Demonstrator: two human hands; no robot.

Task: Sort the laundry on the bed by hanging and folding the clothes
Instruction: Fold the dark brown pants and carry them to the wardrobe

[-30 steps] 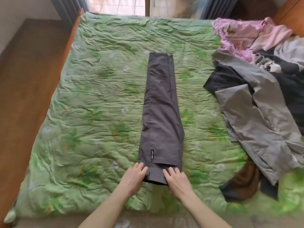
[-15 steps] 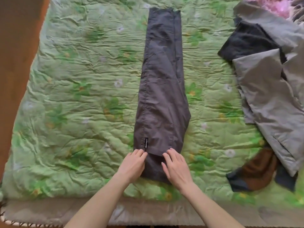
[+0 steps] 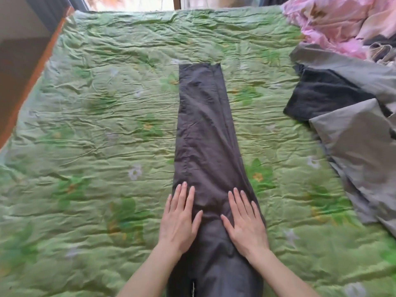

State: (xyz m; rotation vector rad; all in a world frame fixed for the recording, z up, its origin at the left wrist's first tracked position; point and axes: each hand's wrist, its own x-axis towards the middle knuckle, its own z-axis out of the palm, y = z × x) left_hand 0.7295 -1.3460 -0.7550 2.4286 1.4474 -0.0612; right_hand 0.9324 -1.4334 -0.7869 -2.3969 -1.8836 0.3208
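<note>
**Dark trousers pressed flat on the green bedspread**

A pair of dark grey-brown trousers [image 3: 205,146], folded lengthwise into a long narrow strip, is laid along the middle of the bed, which is covered by a crinkled green floral bedspread [image 3: 96,125]. The hem end is placed toward the far side, and the wider waist end runs off the near edge of the view. The left hand [image 3: 180,219] is laid flat on the left edge of the trousers, fingers straight and close together, partly on the bedspread. The right hand [image 3: 244,221] is laid flat on the right part of the fabric, fingers straight and slightly spread. Nothing is gripped by either hand. At the right side of the bed a heap of grey and black garments [image 3: 353,125] is seen, well apart from the trousers, and crumpled pink cloth [image 3: 334,20] is piled at the far right corner.
</note>
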